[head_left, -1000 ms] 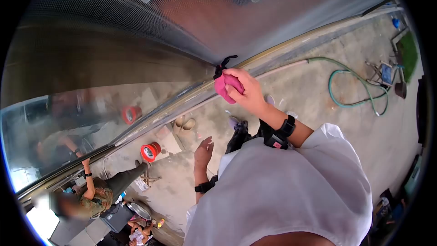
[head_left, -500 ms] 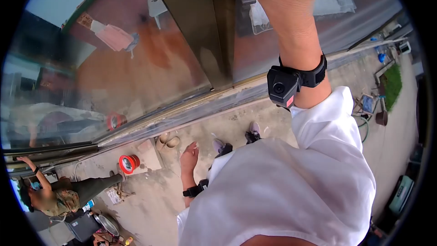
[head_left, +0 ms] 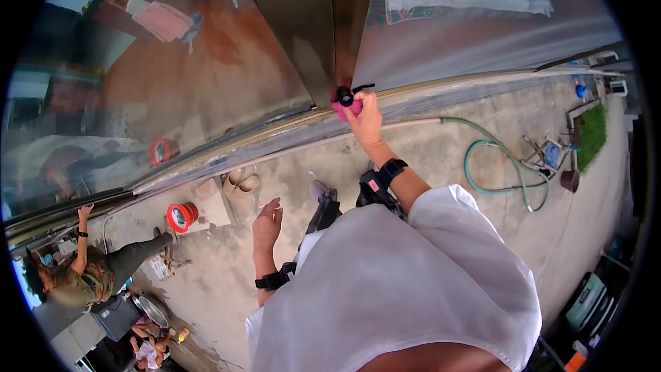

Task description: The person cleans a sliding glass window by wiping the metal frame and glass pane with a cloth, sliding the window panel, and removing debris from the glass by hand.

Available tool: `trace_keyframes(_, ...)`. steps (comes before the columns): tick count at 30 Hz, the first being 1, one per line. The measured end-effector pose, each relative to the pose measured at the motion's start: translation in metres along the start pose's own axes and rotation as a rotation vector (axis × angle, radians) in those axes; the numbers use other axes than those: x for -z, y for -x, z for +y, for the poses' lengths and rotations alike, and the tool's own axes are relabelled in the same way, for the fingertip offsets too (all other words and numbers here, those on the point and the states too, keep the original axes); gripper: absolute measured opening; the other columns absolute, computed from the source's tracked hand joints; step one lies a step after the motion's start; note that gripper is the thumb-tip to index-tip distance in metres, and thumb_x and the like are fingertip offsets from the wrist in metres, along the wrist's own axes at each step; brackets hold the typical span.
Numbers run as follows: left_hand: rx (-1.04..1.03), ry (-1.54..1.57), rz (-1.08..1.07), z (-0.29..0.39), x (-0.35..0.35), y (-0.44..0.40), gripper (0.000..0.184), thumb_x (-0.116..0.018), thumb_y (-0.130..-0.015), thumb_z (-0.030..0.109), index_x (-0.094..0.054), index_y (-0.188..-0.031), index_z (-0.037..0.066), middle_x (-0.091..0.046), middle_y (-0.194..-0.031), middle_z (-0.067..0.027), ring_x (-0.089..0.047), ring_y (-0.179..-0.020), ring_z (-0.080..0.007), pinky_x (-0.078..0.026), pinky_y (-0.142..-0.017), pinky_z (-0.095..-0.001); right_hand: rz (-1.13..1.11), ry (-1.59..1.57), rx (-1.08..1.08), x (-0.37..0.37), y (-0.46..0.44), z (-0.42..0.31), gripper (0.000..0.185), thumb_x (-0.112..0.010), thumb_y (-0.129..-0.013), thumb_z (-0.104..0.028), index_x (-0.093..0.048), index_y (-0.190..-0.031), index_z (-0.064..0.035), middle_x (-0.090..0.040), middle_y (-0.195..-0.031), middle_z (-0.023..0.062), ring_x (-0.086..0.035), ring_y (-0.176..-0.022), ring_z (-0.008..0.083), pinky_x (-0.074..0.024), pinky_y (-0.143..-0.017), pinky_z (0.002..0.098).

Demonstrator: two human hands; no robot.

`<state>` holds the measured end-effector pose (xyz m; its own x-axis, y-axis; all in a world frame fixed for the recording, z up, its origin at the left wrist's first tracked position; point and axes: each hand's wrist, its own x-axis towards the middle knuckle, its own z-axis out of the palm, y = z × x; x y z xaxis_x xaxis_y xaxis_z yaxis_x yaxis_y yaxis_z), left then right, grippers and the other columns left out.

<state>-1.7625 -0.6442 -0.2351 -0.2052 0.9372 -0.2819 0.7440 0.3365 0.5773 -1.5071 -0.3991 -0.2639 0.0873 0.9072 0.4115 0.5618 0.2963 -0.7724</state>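
My right hand (head_left: pixel 366 118) is wrapped round a pink cloth (head_left: pixel 342 109) with a black part on it. It presses this against the lower end of the dark door frame (head_left: pixel 330 41), just above the sill (head_left: pixel 282 122). Glass panels stand on both sides of the frame. My left hand (head_left: pixel 268 224) hangs low over the concrete floor, its fingers apart and nothing in them. Both my wrists wear black straps.
A red bucket (head_left: pixel 182 217), tan shoes (head_left: pixel 241 184) and a paved slab lie at lower left. Beyond them a co-worker (head_left: pixel 89 272) reaches up to the glass; another person (head_left: pixel 149 351) is lower down. A green hose (head_left: pixel 506 155) curls at right, near a folding stool (head_left: pixel 551 153).
My right hand was low at the frame, rose high out of view, and is now back down at the frame's foot with the pink cloth. My left hand has shifted slightly left.
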Motion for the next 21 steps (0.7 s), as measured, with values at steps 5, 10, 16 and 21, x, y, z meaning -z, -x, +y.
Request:
trace_keyframes(5,0.058,0.029,0.019,-0.009,-0.001,0.008,0.028,-0.058,-0.088,0.018,-0.061,-0.116,0.013,-0.067,-0.099,-0.0099,-0.065,-0.085,-0.0277,-0.052,-0.072,-0.0386,0.114,-0.092,0.113,0.026,-0.034,-0.057,0.051,-0.078,-0.064,-0.008,-0.046,-0.104,-0.0114,-0.052,-0.105,0.0132,-0.056,-0.092,0.0331,-0.048,-0.072,0.0389)
trace_keyframes(10,0.118,0.063,-0.003,-0.027,-0.016,0.024,0.027,-0.059,-0.088,0.019,-0.063,-0.114,0.01,-0.068,-0.097,-0.012,-0.066,-0.084,-0.0266,-0.052,-0.072,-0.0354,0.397,-0.203,0.659,0.1,-0.13,-0.178,0.05,-0.08,-0.06,-0.004,-0.056,-0.103,-0.0103,-0.055,-0.105,0.0125,-0.053,-0.094,0.0288,-0.0463,-0.077,0.0347)
trace_keyframes(16,0.114,0.09,0.06,-0.032,-0.034,0.023,0.026,-0.061,-0.085,0.02,-0.064,-0.109,0.012,-0.068,-0.091,-0.0129,-0.065,-0.079,-0.0305,-0.052,-0.069,-0.0397,0.385,-0.171,0.54,0.072,-0.102,-0.155,0.049,-0.075,-0.058,0.003,-0.053,-0.1,-0.0096,-0.049,-0.105,0.0149,-0.05,-0.095,0.0309,-0.0437,-0.082,0.04)
trace_keyframes(21,0.073,0.077,0.061,-0.085,-0.061,0.013,0.025,-0.06,-0.083,0.026,-0.069,-0.102,0.013,-0.07,-0.083,-0.0096,-0.068,-0.074,-0.026,-0.053,-0.067,-0.0364,0.243,-0.123,0.445,0.067,-0.081,-0.134,0.047,-0.078,-0.058,0.001,-0.057,-0.098,-0.0119,-0.049,-0.11,0.0155,-0.055,-0.094,0.0301,-0.0488,-0.077,0.0378)
